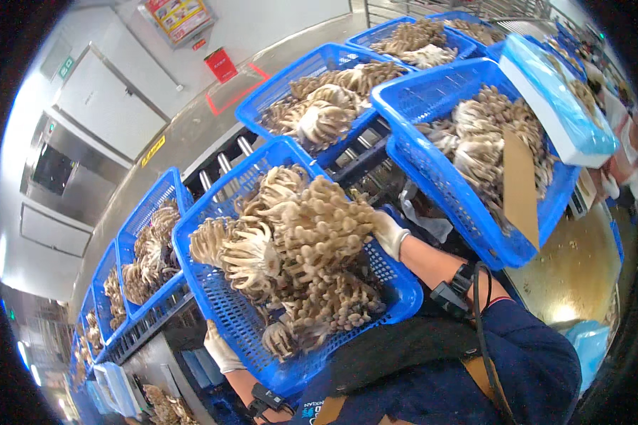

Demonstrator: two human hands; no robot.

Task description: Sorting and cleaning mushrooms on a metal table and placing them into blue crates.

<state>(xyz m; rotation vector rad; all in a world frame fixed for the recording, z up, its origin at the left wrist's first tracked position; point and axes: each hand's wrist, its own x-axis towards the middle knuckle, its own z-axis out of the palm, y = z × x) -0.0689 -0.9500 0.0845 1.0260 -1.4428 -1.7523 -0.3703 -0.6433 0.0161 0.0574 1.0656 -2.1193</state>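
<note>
A blue plastic basket (237, 336) is tilted in front of me, heaped with clusters of brown-grey mushrooms (326, 234). My left hand (223, 348), in a white glove, grips the basket's left side near its lower corner, with the thumb up against the rim. On the opposite side, my right hand (390, 235), also gloved in white, is closed at the rim beside the mushrooms. Its fingertips are hidden by the basket and the mushrooms.
A roller conveyor (225, 162) runs behind the basket. More mushroom-filled blue baskets (262, 117) stand along it on both sides. At right, another basket (432, 180) holds mushrooms and a cardboard strip (519, 191); a white box with blue film (556, 106) leans on its edge.
</note>
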